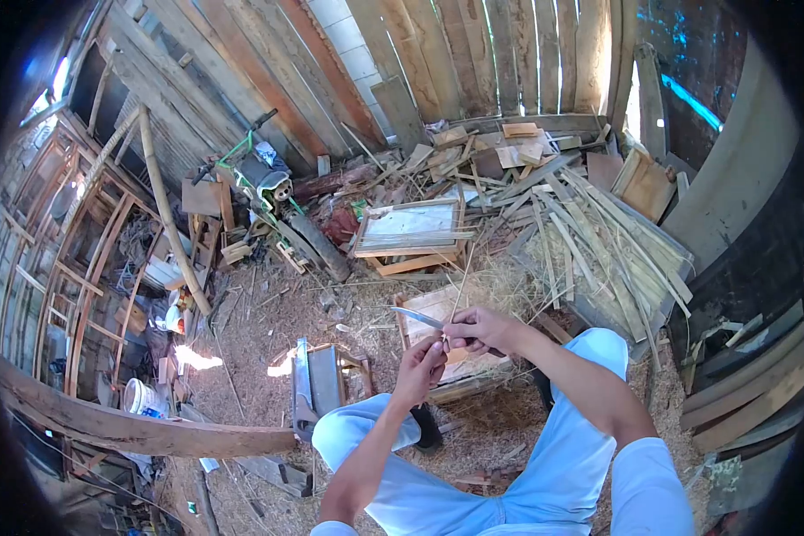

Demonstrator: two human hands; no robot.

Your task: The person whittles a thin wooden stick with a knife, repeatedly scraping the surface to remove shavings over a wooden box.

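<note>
Both of my hands meet in front of my knees, near the centre. My right hand (475, 330) is closed around the handle end of a knife (417, 317), whose blade points left. Just below and left of it, my left hand (422, 362) pinches a thin wooden strip (461, 284) that runs upward between the hands. The fingers partly hide where blade and strip meet. Beneath the hands lies a wooden frame with a pale panel (417, 305) on the ground.
A handsaw (304, 389) leans on a small wooden stool (328, 380) by my left knee. Thin strips (598, 232) are piled at the right. A white-panelled frame (411, 220) lies ahead. A beam (152, 433) crosses the lower left, near a bucket (139, 396).
</note>
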